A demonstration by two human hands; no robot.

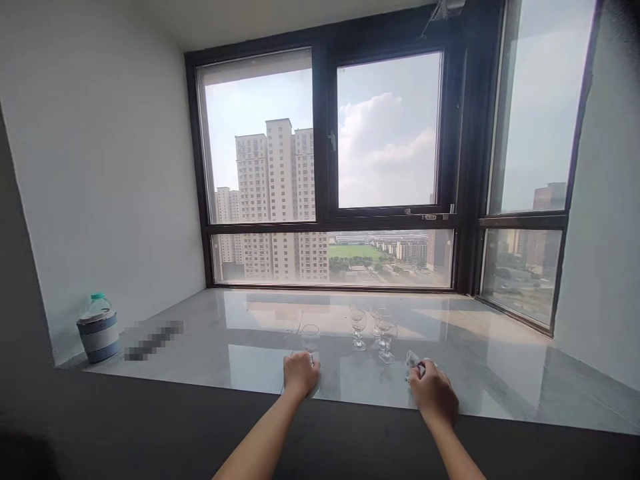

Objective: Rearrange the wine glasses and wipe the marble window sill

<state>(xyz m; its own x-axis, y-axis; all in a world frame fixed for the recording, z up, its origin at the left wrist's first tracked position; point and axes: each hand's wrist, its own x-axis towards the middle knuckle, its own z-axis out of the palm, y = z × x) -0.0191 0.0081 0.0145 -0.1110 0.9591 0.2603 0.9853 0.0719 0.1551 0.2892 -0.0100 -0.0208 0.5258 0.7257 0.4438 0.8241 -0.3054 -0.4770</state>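
My left hand [301, 373] is closed around the lower part of a clear stemmed glass [311, 335], whose bowl and rim show above the fist. The glass stands upright over the sill's front part; its foot is mostly hidden by the hand. My right hand [434, 392] is closed on a crumpled whitish cloth [412, 361], which pokes out past the fingers, close to the sill's front edge. Between the hands and farther back, several clear stemmed glasses stand upright in a group, among them a front glass [387, 339] and a left glass [358, 327].
A glossy grey stone sill [200, 353] runs below the dark-framed window [324, 133]. On the far left stand a blue-and-white bucket-like cup [99, 339] and a clear bottle with a green cap [98, 297]. A blurred patch covers something beside them. White walls flank both sides.
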